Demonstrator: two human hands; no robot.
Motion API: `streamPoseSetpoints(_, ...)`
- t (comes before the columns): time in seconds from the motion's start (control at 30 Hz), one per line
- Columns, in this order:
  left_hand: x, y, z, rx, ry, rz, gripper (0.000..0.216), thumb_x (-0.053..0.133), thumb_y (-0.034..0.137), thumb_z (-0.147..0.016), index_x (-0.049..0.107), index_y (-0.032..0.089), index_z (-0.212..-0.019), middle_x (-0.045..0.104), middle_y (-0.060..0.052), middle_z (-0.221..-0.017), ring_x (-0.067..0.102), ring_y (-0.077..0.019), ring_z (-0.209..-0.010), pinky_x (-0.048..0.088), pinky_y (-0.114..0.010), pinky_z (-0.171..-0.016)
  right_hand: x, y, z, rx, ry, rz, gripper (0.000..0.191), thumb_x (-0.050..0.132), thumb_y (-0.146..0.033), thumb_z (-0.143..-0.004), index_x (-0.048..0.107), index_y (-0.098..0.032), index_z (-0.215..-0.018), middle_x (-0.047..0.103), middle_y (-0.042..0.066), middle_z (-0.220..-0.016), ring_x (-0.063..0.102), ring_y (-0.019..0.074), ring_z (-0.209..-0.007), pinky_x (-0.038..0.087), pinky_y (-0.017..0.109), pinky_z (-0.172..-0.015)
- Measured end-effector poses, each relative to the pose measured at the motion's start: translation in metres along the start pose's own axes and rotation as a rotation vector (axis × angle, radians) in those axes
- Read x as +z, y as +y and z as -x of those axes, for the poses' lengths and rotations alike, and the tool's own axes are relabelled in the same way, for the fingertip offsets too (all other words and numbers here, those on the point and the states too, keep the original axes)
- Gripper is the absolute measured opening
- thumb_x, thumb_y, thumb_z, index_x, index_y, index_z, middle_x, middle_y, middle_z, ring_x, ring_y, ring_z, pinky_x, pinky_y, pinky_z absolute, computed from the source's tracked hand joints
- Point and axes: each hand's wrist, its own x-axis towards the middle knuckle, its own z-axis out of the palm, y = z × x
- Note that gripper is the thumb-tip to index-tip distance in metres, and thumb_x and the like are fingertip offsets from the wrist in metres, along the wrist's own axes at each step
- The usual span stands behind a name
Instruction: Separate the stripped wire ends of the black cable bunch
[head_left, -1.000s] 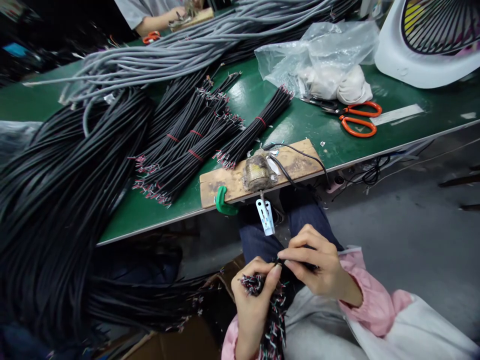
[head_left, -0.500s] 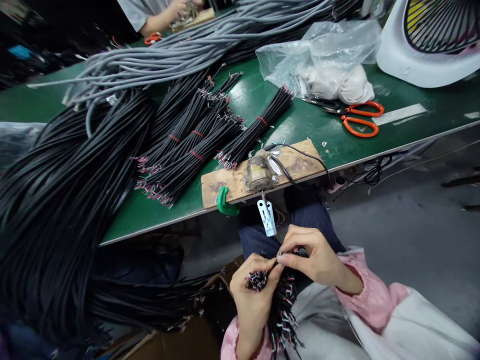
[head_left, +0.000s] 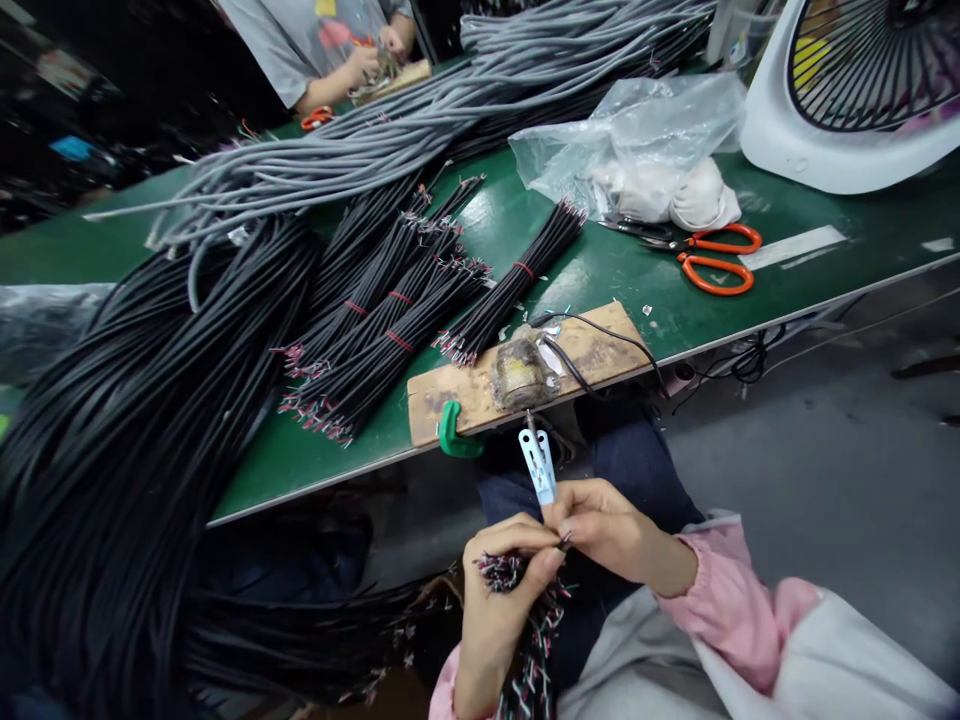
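My left hand (head_left: pixel 499 610) is closed round a bundle of black cables (head_left: pixel 532 655) with stripped red, white and black wire ends. Thumb and forefinger of that hand pinch one cable end that points toward my other hand. My right hand (head_left: pixel 611 530) is closed in a pinch at that cable's wire ends, its fingertips close to the left thumb. Just above my fingers is a light blue clothespin (head_left: pixel 538 465), fixed on a metal shaft that sticks out of a small taped motor (head_left: pixel 519 375). The motor sits on a wooden board (head_left: pixel 442 392).
A green clamp (head_left: pixel 456 432) grips the board at the table edge. Tied black cable bundles (head_left: pixel 397 335), grey cables (head_left: pixel 322 155), orange-handled scissors (head_left: pixel 716 260), a plastic bag (head_left: pixel 630 140) and a white fan (head_left: pixel 847 150) lie on the green table. A co-worker (head_left: pixel 315 55) sits opposite.
The view has tilted up slightly, so the table appears lower. Both my hands have come closer to the clothespin, and my right fingertips now overlap its lower end in view.
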Motion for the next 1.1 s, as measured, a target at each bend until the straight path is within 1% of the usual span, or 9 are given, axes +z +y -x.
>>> streamPoseSetpoints(0.07,-0.001,0.000,-0.001,0.015,0.015,-0.036,0.007,0.073,0.016,-0.073,0.076,0.021,-0.069,0.066,-0.002,-0.060,0.058,-0.0134,-0.051,0.045,-0.024,-0.051,-0.001,-0.003,-0.007,0.062,0.054,-0.031,0.032,0.074,-0.039,-0.071,0.056,-0.013,-0.065,0.048,-0.003,-0.061,0.040,0.0081,-0.055,0.033,0.022,-0.055)
streamPoseSetpoints(0.1,-0.002,0.001,-0.001,0.029,0.023,-0.057,0.008,0.073,0.015,-0.073,0.076,0.022,-0.069,0.066,-0.002,-0.060,0.059,-0.0137,-0.051,0.046,-0.024,-0.051,-0.002,-0.007,-0.011,0.054,0.106,0.008,0.031,0.074,-0.038,-0.071,0.057,-0.013,-0.067,0.048,-0.003,-0.060,0.040,0.0079,-0.055,0.033,0.021,-0.054)
streamPoseSetpoints(0.2,-0.005,0.007,-0.002,0.105,0.063,-0.129,0.011,0.072,0.013,-0.072,0.076,0.023,-0.071,0.068,-0.001,-0.060,0.061,-0.0148,-0.053,0.047,-0.024,-0.051,-0.002,-0.023,-0.027,-0.071,0.303,0.275,0.032,0.069,-0.043,-0.078,0.061,-0.013,-0.070,0.049,-0.003,-0.061,0.040,0.0082,-0.056,0.032,0.021,-0.054)
streamPoseSetpoints(0.27,-0.007,0.014,-0.002,0.170,0.095,-0.197,0.012,0.072,0.011,-0.071,0.075,0.023,-0.071,0.068,0.000,-0.059,0.062,-0.0152,-0.053,0.047,-0.024,-0.051,0.000,-0.033,-0.037,-0.113,0.307,0.433,0.041,0.063,-0.051,-0.080,0.062,-0.013,-0.066,0.051,-0.001,-0.061,0.044,0.0096,-0.058,0.035,0.023,-0.055)
streamPoseSetpoints(0.33,-0.009,0.020,-0.004,0.227,0.138,-0.262,0.012,0.072,0.010,-0.070,0.074,0.022,-0.069,0.068,0.000,-0.058,0.061,-0.0151,-0.051,0.047,-0.024,-0.050,0.004,-0.038,-0.045,-0.104,0.256,0.474,0.045,0.065,-0.056,-0.077,0.063,-0.012,-0.067,0.054,0.000,-0.061,0.045,0.0094,-0.056,0.036,0.022,-0.053)
streamPoseSetpoints(0.47,-0.006,0.026,-0.008,0.297,0.207,-0.349,0.014,0.072,0.008,-0.069,0.073,0.022,-0.068,0.068,0.001,-0.058,0.061,-0.0139,-0.049,0.047,-0.023,-0.050,0.009,-0.033,-0.051,-0.040,0.133,0.271,0.048,0.063,-0.057,-0.078,0.066,-0.011,-0.069,0.053,-0.001,-0.059,0.045,0.0076,-0.051,0.035,0.019,-0.047)
streamPoseSetpoints(0.63,0.001,0.022,-0.011,0.294,0.216,-0.358,0.015,0.072,0.007,-0.070,0.073,0.022,-0.072,0.070,0.001,-0.063,0.062,-0.0135,-0.053,0.047,-0.022,-0.051,0.010,-0.024,-0.050,0.033,0.113,0.005,0.045,0.066,-0.055,-0.077,0.066,-0.010,-0.070,0.054,0.000,-0.061,0.044,0.0066,-0.049,0.036,0.018,-0.044)
streamPoseSetpoints(0.93,0.002,0.020,-0.012,0.235,0.172,-0.358,0.014,0.070,0.008,-0.072,0.070,0.021,-0.069,0.067,0.003,-0.061,0.060,-0.0118,-0.052,0.047,-0.020,-0.052,0.010,-0.022,-0.049,0.085,0.062,-0.126,0.047,0.066,-0.056,-0.076,0.064,-0.010,-0.073,0.054,0.000,-0.060,0.046,0.0062,-0.048,0.036,0.017,-0.044)
streamPoseSetpoints(1.1,0.003,0.020,-0.014,0.235,0.154,-0.353,0.013,0.069,0.008,-0.072,0.069,0.020,-0.068,0.065,0.003,-0.059,0.058,-0.0112,-0.051,0.046,-0.020,-0.051,0.003,-0.011,-0.045,0.118,0.120,-0.158,0.052,0.062,-0.064,-0.076,0.064,-0.012,-0.072,0.057,0.002,-0.065,0.051,0.0099,-0.057,0.040,0.021,-0.052)
